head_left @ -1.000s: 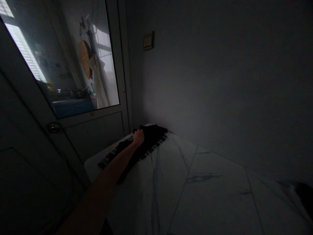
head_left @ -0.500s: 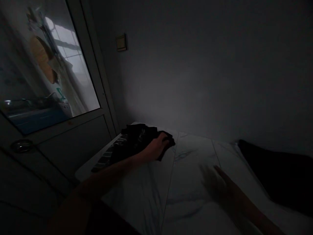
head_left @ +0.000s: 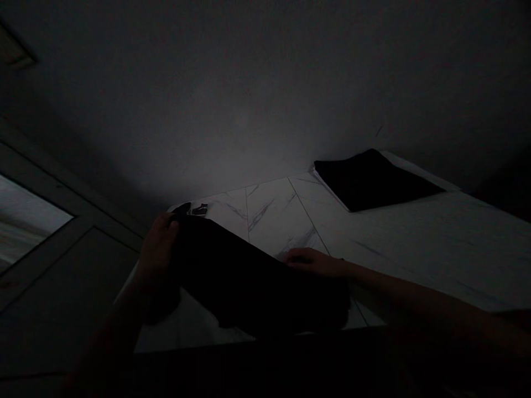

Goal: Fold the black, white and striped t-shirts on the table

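A black garment (head_left: 249, 276) stretches between my two hands above the near part of a white marble-patterned table (head_left: 269, 221). My left hand (head_left: 160, 243) is closed on its left end, with the thumb over the cloth. On the upper edge, toward the right end, my right hand (head_left: 313, 261) grips the cloth with curled fingers. Some of the garment hangs down below my left hand. Because the picture is very dark, the garment's exact kind and its folds cannot be made out. A small dark patterned piece of cloth (head_left: 199, 210) shows just beyond my left hand.
A flat black folded cloth (head_left: 373, 182) lies at the table's back right, by the grey wall (head_left: 249, 99). A door (head_left: 83, 249) with a glass pane stands close on the left. A switch plate (head_left: 14, 50) is on the wall at upper left.
My left hand has drawn the black garment up off the pile toward me. My right hand, empty before, now grips it too. The view has turned to the right.
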Demonstrator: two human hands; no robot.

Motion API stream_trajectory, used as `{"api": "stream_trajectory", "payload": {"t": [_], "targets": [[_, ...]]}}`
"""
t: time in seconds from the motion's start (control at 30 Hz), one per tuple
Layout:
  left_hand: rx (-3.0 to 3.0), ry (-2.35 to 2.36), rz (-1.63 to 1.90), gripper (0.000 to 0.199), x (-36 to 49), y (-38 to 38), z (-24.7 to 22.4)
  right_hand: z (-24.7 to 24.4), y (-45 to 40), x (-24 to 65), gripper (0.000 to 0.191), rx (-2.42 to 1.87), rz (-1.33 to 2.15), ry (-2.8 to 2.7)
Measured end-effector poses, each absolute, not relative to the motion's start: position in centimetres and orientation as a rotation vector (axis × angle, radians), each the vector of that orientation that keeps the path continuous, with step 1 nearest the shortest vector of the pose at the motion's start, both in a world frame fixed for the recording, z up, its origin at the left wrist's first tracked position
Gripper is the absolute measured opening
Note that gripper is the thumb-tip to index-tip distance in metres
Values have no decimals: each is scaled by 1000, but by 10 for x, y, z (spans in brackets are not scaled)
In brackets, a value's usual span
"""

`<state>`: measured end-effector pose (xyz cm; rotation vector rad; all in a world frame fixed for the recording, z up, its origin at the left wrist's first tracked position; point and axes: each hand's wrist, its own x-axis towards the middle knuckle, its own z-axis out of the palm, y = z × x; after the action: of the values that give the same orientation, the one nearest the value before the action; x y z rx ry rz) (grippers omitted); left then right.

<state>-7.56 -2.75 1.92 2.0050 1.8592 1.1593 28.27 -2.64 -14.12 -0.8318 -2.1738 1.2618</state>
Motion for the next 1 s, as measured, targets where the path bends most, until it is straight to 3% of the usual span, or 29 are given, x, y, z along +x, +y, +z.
{"api": "stream_trajectory", "payload": {"t": [0.27,0.43,0.63,0.77,0.9,1.0], "targets": [[1911,2030,712,20,-124,26,-74,-133,-81,272,48,-811,1004,-2335],[2183,2075,350,21,-120,17,-106,-157,-124,251,87,-1033,738,-2369],[2619,1306,269,35,-68,8,-120,-180,-141,236,44,-1084,585,-2202],[2576,1173,57,38,-41,13,-125,-184,-141,241,23,-1108,519,-2094],[2514,1216,-71,17,-36,8,-114,-185,-143,261,18,-1162,469,-1901],[2548,1231,117,17,-40,-10,-95,-179,-144,286,19,-1245,441,-1684]]}}
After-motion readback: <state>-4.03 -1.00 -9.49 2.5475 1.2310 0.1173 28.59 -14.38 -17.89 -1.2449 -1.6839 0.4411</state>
